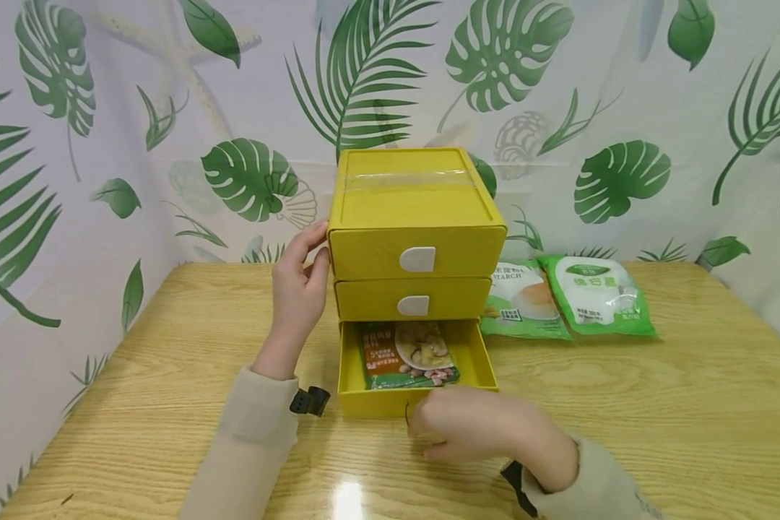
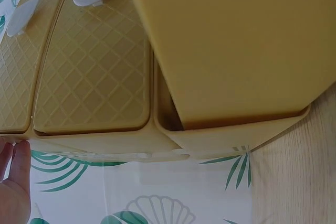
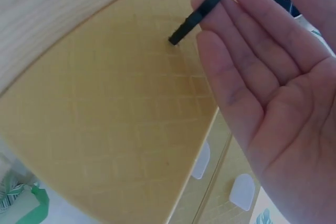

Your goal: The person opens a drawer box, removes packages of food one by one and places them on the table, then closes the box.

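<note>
A yellow cabinet (image 1: 416, 188) of three stacked drawers stands on the table. Its bottom drawer (image 1: 481, 361) is pulled out and holds a food packet (image 1: 416, 354) with a picture of a bowl. My left hand (image 1: 299, 289) rests its fingers against the cabinet's upper left side; in the left wrist view, fingertips (image 2: 20, 161) touch that side's edge. At the bottom drawer's front is my right hand (image 1: 474, 430), blurred in the head view. In the right wrist view its fingers extend loosely, one fingertip touching a dark strip-like pull (image 3: 197, 17); the thumb stands apart.
Right of the cabinet lie a starch bag (image 1: 523, 303) and a green-and-white bag (image 1: 598, 296). The upper two drawers are closed, with white tabs (image 1: 417, 259) on their fronts. A leaf-patterned cloth (image 1: 390, 72) hangs behind the wooden table (image 1: 624, 404).
</note>
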A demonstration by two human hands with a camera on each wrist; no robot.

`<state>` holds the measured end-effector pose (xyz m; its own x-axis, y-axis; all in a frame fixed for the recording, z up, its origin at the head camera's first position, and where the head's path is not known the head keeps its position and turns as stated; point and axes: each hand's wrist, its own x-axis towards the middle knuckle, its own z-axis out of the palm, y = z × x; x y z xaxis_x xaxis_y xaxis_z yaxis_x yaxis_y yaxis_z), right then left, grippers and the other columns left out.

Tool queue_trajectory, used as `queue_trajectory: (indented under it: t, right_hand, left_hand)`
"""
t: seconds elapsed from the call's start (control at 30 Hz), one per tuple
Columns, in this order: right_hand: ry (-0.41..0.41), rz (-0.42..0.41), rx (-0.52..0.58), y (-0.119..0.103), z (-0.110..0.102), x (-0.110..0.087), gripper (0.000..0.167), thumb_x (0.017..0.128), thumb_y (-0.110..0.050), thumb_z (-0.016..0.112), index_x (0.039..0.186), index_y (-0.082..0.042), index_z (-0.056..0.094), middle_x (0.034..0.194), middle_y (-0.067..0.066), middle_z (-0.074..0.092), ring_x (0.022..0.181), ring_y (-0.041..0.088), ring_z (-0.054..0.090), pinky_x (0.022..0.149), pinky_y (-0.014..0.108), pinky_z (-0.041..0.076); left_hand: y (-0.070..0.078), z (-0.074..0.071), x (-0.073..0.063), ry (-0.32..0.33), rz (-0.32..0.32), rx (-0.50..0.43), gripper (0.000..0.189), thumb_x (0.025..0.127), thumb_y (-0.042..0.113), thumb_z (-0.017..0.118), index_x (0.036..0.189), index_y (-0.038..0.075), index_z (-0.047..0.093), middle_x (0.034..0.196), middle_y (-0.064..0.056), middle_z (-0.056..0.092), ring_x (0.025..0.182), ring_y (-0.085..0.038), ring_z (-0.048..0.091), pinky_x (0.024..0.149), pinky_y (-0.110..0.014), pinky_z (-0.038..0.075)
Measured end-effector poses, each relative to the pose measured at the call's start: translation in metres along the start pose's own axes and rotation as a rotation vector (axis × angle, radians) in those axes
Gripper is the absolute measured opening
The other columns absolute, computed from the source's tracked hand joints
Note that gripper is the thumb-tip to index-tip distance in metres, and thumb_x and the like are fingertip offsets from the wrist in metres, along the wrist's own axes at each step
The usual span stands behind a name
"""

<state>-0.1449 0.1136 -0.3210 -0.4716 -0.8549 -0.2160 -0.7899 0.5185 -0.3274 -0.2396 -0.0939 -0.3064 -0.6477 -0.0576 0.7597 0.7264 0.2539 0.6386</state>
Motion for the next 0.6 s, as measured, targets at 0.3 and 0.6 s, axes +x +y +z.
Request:
queue_trajectory:
  t: [0.3, 0.6]
  right_hand:
    - [-0.004, -0.056, -0.032, -0.007, 0.001, -0.001, 0.020, 0.077, -0.007, 0.064, 0.066, -0.016, 0.050, 0.061, -0.012, 0.041, 0.054, 0.005, 0.032, 0.050, 0.015, 0.030]
    - [-0.021, -0.081, -0.061, -0.014, 0.002, -0.004, 0.022, 0.077, -0.007, 0.064, 0.064, -0.017, 0.048, 0.061, -0.012, 0.037, 0.053, 0.004, 0.027, 0.047, 0.014, 0.026]
  left_hand:
    - [-0.001, 0.000, 0.000, -0.006, -0.006, 0.007, 0.030, 0.086, -0.008, 0.048, 0.115, -0.004, 0.055, 0.119, -0.012, 0.053, 0.106, -0.018, 0.051, 0.078, -0.032, 0.050]
    - [0.000, 0.000, 0.000, -0.008, -0.007, 0.004, 0.029, 0.086, -0.008, 0.048, 0.114, -0.004, 0.055, 0.120, -0.013, 0.053, 0.106, -0.019, 0.051, 0.078, -0.033, 0.050]
